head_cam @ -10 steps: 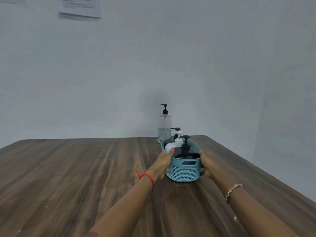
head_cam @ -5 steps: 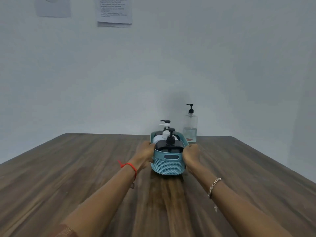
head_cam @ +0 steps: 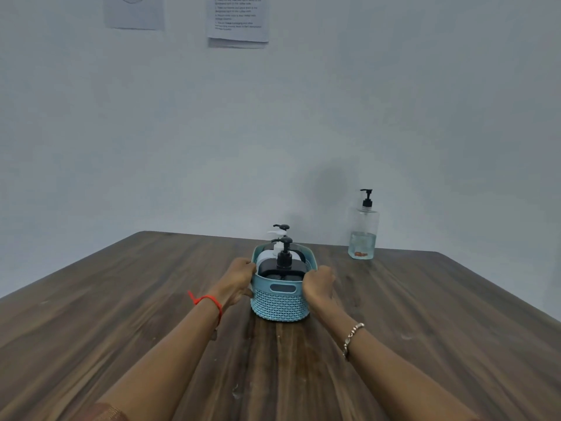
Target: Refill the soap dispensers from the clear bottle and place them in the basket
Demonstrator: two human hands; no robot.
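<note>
A light blue woven basket stands on the wooden table in front of me. Inside it stand a black soap dispenser at the front, a white one behind it, and a further pump head at the back. My left hand grips the basket's left side and my right hand grips its right side, fingers curled round the rim. The clear bottle with a black pump stands at the table's far edge, to the right, about a third full.
A pale wall rises right behind the table's far edge. Two paper sheets hang on it above. The table's right edge runs diagonally toward me.
The basket now sits further left of the clear bottle, with both hands still on its sides. The view has swung left, bringing the wall papers more into sight.
</note>
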